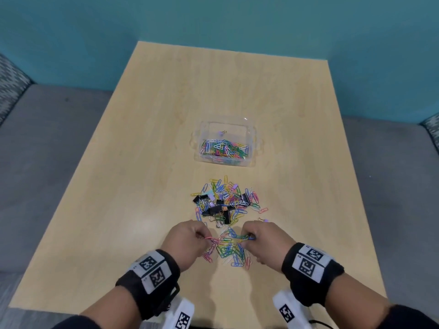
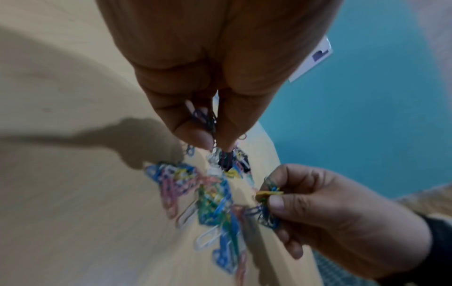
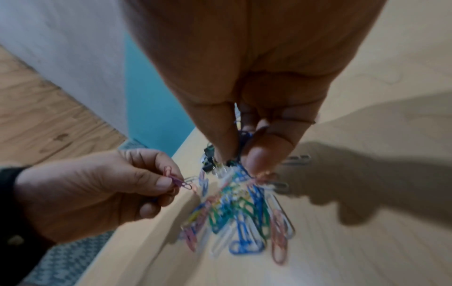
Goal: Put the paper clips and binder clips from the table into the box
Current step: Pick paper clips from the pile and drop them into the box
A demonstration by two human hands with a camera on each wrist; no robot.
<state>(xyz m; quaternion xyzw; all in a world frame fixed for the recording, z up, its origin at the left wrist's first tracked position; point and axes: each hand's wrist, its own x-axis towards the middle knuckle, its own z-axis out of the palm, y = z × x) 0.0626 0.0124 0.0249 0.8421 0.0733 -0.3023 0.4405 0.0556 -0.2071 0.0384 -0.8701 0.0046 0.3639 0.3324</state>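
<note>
Both hands worked the near edge of the clips (image 1: 228,210) heaped mid-table (image 1: 142,162). Left hand (image 1: 187,241) pinched a few pink/purple paper clips between thumb and fingertips; right hand (image 1: 261,243) pinched a small bunch, blue and yellow among them. Box (image 1: 254,148), clear plastic and open-topped, stood beyond the heap, well apart from the hands, with a layer of coloured paper clips inside; no binder clips (image 1: 218,210) made out in it.

Handling, as judged: paper clips light, thin, slick wire; they hook together, so a pinch tends to drag strays. Best taken as a loose bunch, fingertips under the wire. Binder clips, black and in the heap's middle, look stiffer and heavier; take by the body or the wire handles.

Obstacles: none between heap and box. Teal wall (image 1: 237,20) behind, grey seat (image 1: 47,138) beside. Box walls look low; risk is clips dropping in transit
</note>
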